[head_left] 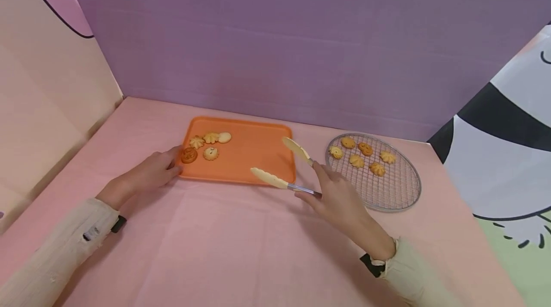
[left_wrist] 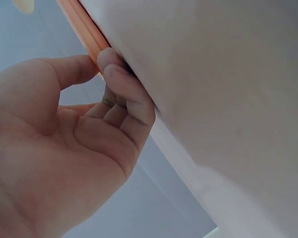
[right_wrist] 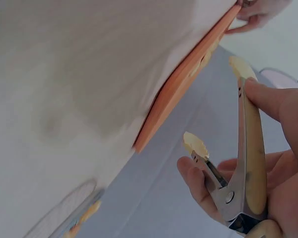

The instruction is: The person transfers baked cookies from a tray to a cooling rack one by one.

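Observation:
My left hand (head_left: 157, 168) pinches the left end of an orange tray (head_left: 256, 151), thumb on one side of the rim and curled fingers on the other in the left wrist view. Several cookies lie on that tray's left half, among them a brown pretzel-like cookie (head_left: 189, 155), a round pale cookie (head_left: 224, 137) and a scalloped cookie (head_left: 211, 153). In my right hand (head_left: 344, 204) is a pair of tongs (right_wrist: 253, 158) with cream tips. The tips are spread wide over the tray's right end, with nothing between them.
Right of the tray, an oval wire rack (head_left: 389, 194) holds several cookies, including a swirled cookie (head_left: 377, 169) and a pretzel-like cookie (head_left: 365, 148). Behind the pink table (head_left: 215, 245) rises a purple backdrop (head_left: 280, 44); printed panels stand at both sides.

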`<state>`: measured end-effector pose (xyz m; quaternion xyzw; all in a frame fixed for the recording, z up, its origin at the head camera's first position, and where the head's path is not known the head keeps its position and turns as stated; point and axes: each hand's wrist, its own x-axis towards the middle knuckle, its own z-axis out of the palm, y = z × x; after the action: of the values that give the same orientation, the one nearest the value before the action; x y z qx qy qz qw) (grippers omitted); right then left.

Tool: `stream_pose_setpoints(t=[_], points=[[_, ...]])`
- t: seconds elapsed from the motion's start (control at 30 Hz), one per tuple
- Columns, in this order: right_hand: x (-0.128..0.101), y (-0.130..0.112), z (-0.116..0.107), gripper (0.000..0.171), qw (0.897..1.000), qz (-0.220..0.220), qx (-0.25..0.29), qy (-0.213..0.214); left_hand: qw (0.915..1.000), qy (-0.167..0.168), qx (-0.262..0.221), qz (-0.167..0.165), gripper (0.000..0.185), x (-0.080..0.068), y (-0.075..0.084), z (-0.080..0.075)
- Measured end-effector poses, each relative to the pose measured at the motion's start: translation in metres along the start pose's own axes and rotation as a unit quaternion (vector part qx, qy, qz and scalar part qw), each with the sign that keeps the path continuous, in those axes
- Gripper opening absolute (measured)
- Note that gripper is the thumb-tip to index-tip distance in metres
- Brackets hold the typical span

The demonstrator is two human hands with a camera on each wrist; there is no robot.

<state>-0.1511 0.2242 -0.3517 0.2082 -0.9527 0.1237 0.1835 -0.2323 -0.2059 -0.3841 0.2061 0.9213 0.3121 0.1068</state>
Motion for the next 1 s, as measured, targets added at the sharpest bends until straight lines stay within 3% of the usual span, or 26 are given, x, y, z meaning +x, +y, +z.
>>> stream_pose_setpoints(t=[0.2,0.53,1.0], points=[[0.016,-0.02,0.014,0.083,0.999,-0.036,0.001,-0.002,0.9997,-0.004,-0.02,-0.009,0.063,0.0,-0.001,0.001],[0.038,-0.042,0.032,0.078,0.996,0.008,0.044,-0.078,0.9993,-0.016,-0.03,-0.018,0.063,0.001,-0.003,0.005],[0.076,-0.06,0.054,0.07,0.989,0.002,0.111,-0.097,0.9989,-0.017,-0.04,-0.018,0.057,0.004,-0.002,0.001]])
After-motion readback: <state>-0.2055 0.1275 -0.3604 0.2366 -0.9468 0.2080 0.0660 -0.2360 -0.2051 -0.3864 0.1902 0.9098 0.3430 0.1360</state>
